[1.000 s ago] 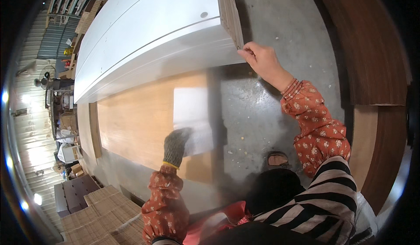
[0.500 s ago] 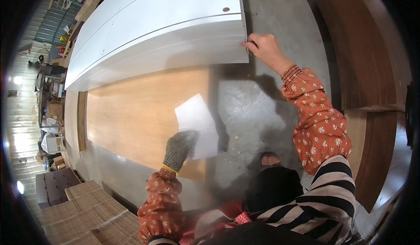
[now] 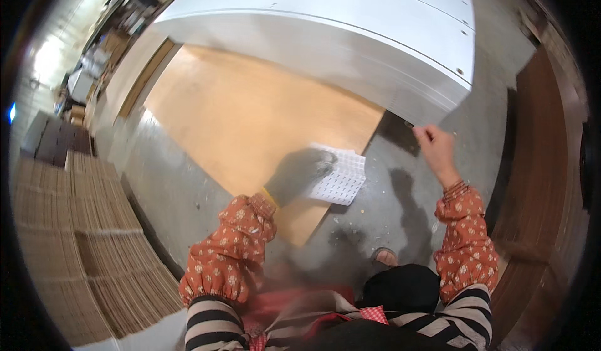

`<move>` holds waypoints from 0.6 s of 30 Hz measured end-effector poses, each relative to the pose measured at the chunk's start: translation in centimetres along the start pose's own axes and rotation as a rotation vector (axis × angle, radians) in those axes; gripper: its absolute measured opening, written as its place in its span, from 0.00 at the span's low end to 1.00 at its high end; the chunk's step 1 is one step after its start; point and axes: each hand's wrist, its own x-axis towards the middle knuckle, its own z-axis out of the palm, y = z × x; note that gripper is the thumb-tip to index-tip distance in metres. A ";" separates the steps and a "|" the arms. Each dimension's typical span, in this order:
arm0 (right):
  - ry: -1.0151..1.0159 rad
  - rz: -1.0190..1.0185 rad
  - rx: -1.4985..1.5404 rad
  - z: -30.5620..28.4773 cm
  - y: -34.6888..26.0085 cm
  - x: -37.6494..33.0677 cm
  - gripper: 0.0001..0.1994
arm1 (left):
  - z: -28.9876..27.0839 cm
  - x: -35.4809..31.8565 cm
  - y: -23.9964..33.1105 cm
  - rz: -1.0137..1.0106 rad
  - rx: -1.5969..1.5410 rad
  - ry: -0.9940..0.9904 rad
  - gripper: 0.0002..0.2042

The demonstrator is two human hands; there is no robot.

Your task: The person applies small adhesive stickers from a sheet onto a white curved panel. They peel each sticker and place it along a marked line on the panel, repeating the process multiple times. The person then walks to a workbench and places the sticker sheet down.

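My left hand [image 3: 299,174], in a grey work glove with a yellow cuff, is smeared by motion and holds a white sheet of small printed labels [image 3: 343,179] over a light wood board. Its fingertips overlap the sheet, which has a fold or second layer at its upper edge. My bare right hand [image 3: 436,149] is closed in a pinch just below the near corner of a stack of white panels [image 3: 375,56]. Whether anything small sits between thumb and forefinger is hidden. A gap shows between that hand and the panels.
The light wood board [image 3: 238,107] lies low beneath the white stack. Stacked brown cardboard [image 3: 94,238] stands at the left, and stacked dark brown boards [image 3: 532,163] at the right. Grey concrete floor [image 3: 169,169] runs between them, with my foot [image 3: 385,256] near the middle.
My right hand has come away from the white panels' edge and moved lower. My left hand has brought the label sheet rightward, its printed rows now visible. The view has turned.
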 end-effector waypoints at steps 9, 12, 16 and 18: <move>-0.424 -0.420 0.243 2.4 -13.4 1.5 0.12 | -2.3 1.6 1.3 -0.259 -0.232 0.115 0.10; -0.549 -0.411 0.330 2.5 -13.2 2.1 0.12 | -4.6 2.3 3.0 -0.523 -0.763 0.215 0.11; -0.683 -0.265 0.467 2.0 -13.9 1.7 0.12 | -4.2 1.3 0.4 0.013 -0.043 0.385 0.13; -0.641 -0.201 0.499 1.6 -12.9 1.4 0.12 | -3.8 1.7 1.7 -0.265 -0.505 0.367 0.14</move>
